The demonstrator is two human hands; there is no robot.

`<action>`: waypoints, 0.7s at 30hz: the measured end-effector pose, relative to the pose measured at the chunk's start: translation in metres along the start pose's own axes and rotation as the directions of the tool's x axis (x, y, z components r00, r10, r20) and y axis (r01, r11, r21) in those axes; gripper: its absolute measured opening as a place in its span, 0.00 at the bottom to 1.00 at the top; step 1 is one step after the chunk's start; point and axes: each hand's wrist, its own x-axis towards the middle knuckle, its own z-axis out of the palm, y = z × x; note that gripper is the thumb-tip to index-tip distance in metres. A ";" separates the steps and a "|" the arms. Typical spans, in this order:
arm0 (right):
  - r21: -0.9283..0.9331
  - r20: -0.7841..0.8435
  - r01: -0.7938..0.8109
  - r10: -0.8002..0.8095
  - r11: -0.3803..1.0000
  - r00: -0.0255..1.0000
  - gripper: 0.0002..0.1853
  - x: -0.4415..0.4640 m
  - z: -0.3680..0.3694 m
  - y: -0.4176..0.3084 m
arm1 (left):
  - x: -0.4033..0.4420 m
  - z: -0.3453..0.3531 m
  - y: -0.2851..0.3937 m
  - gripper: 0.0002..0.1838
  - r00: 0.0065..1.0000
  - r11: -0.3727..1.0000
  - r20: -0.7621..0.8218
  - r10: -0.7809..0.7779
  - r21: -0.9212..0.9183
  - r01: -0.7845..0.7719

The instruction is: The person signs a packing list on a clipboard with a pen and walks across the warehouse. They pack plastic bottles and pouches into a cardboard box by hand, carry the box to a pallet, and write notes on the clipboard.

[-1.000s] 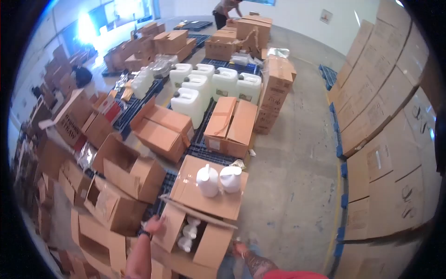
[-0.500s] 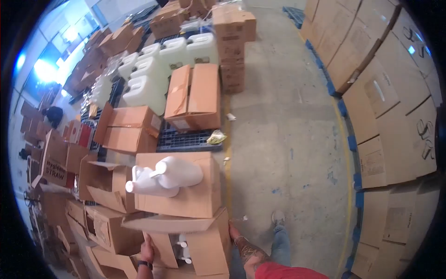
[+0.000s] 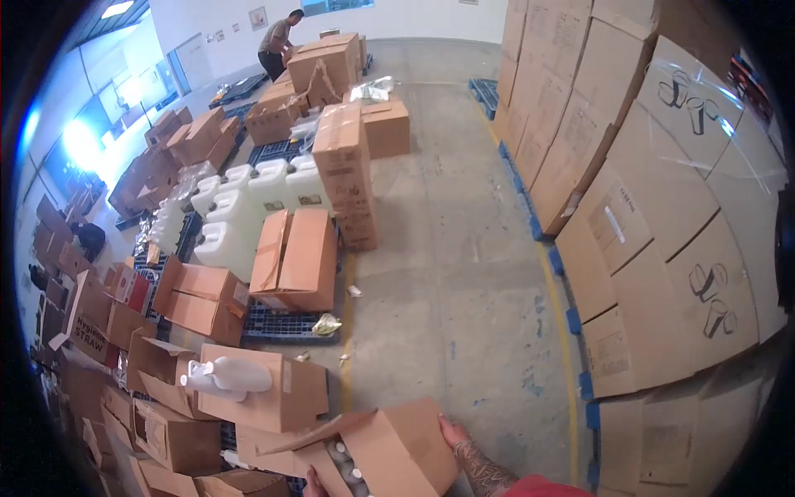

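Between my two hands is an open cardboard box (image 3: 403, 451), tilted, with white bottles (image 3: 346, 465) showing through the gap in its flaps. My right hand (image 3: 452, 432) grips its right side. At the bottom edge of the view, my left hand (image 3: 314, 484) holds the left side, mostly cut off with only part of the fingers showing. Just beyond stands a closed carton (image 3: 290, 389) with two white plastic jugs (image 3: 236, 377) lying on top.
Tall stacked cartons (image 3: 638, 224) on blue pallets line the right side. A concrete aisle (image 3: 447, 290) runs ahead. On the left are open boxes (image 3: 174, 435), large translucent jerrycans (image 3: 228, 224) and a pallet (image 3: 286, 325). Another person (image 3: 277, 45) stands far back.
The held box has shifted right and tilted, coming away from its place behind the carton with the jugs. Both hands moved with it. My view has lifted and turned, showing the far wall.
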 end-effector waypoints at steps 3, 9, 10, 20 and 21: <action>0.026 -0.114 0.053 -0.050 0.998 0.992 0.53 -0.009 -0.088 -0.012 | -0.028 0.087 0.014 0.35 0.977 0.976 0.026 0.214 -0.037 -0.213; 0.101 -0.438 0.145 -0.086 0.984 0.895 0.52 -0.004 -0.243 -0.040 | -0.071 0.259 0.122 0.39 0.785 0.807 0.188 0.590 -0.150 -0.571; 0.127 -0.489 0.171 -0.088 0.977 0.868 0.52 -0.001 -0.265 -0.049 | -0.083 0.284 0.146 0.42 0.758 0.768 0.222 0.613 0.059 -0.638; 0.583 -0.681 0.553 -0.013 0.595 0.732 0.35 0.120 -0.435 -0.094 | -0.095 0.545 0.390 0.67 0.400 0.435 0.727 0.558 0.154 -0.887; 0.474 -0.782 0.519 0.068 0.711 0.620 0.34 0.116 -0.448 -0.099 | -0.104 0.562 0.404 0.68 0.295 0.464 0.861 0.415 0.079 -0.883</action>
